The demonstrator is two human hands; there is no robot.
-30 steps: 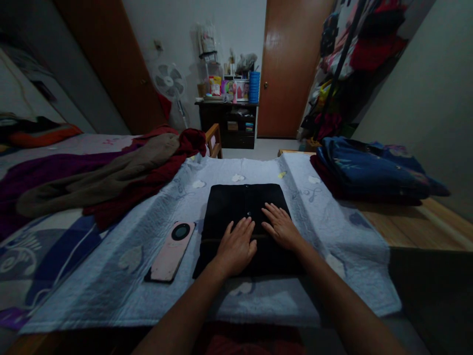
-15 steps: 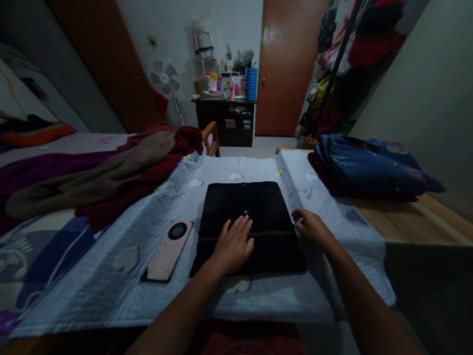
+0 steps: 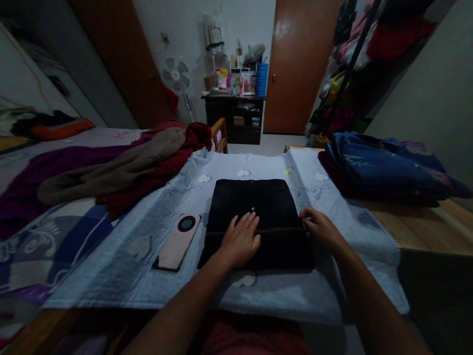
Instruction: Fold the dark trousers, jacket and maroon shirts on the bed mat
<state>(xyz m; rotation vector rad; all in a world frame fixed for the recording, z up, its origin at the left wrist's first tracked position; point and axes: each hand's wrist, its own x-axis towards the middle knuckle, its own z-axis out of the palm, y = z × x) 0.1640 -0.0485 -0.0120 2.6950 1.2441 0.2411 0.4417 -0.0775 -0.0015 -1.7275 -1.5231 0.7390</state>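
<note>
Left hand [image 3: 242, 237]: you rest it open, flat on black garment [image 3: 254, 195].
Right hand [image 3: 320, 228]: half-curled at garment's right edge; grip unclear.

Black garment [image 3: 275, 214], pale blue white-motif cloth [image 3: 227, 165], pink phone [image 3: 175, 247]

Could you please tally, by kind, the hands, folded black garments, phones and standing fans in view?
Hands, left hand and right hand: 2
Folded black garment: 1
Phone: 1
Standing fan: 1
Total: 5
</note>
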